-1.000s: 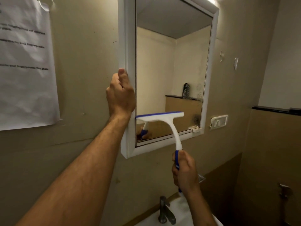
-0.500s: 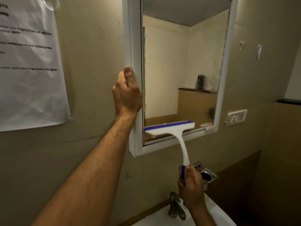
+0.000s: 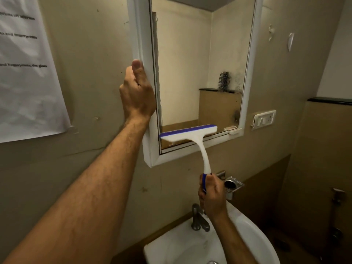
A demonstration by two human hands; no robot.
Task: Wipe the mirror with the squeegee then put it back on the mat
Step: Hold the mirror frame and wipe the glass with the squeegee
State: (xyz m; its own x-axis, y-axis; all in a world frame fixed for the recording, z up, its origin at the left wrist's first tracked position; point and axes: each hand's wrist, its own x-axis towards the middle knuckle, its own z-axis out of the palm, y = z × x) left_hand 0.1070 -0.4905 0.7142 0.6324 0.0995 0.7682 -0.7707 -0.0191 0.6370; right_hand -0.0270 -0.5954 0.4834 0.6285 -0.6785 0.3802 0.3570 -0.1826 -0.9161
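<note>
A white-framed mirror hangs on the beige wall. My left hand grips the left side of its frame, thumb up along the edge. My right hand holds the blue end of the handle of a white squeegee. Its blue-edged blade lies across the glass near the bottom left of the mirror, tilted slightly up to the right. No mat is in view.
A white sink with a metal tap sits below the mirror. A metal holder is fixed to the wall by my right hand. A switch plate is right of the mirror, a printed paper sheet left.
The squeegee has slid down the glass from mid-height to near the bottom edge, my right hand lowering with it. My left hand stays on the frame.
</note>
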